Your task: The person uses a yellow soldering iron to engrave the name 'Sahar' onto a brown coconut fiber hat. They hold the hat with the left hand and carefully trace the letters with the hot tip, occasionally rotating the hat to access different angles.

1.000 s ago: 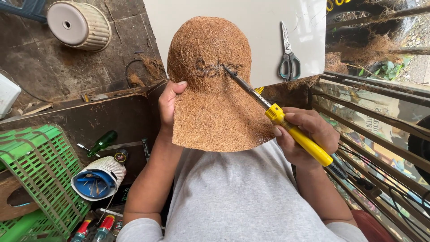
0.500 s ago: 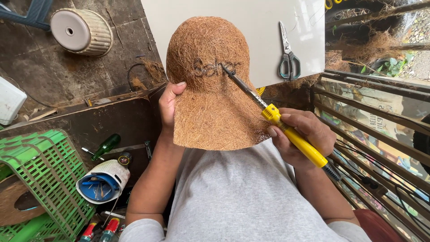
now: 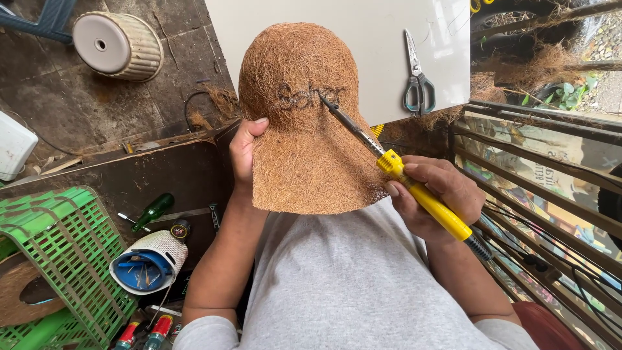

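Left hand (image 3: pixel 243 150): fingers curled behind the left edge of the fibre sheet (image 3: pixel 304 123), thumb on front, gripping.
Right hand (image 3: pixel 433 194): closed around the yellow iron (image 3: pixel 395 165), thin metal tip touching dark burnt letters.
Sheet: coarse brown coir, domed top, held upright before the white board (image 3: pixel 363 45).
Scissors (image 3: pixel 418 78): right of the sheet.

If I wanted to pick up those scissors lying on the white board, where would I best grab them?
Take the scissors by the dark looped handles, coming from the near edge of the white board. The handles point toward the person and the closed blades point away, so the loops are probably the safest, closest grip.
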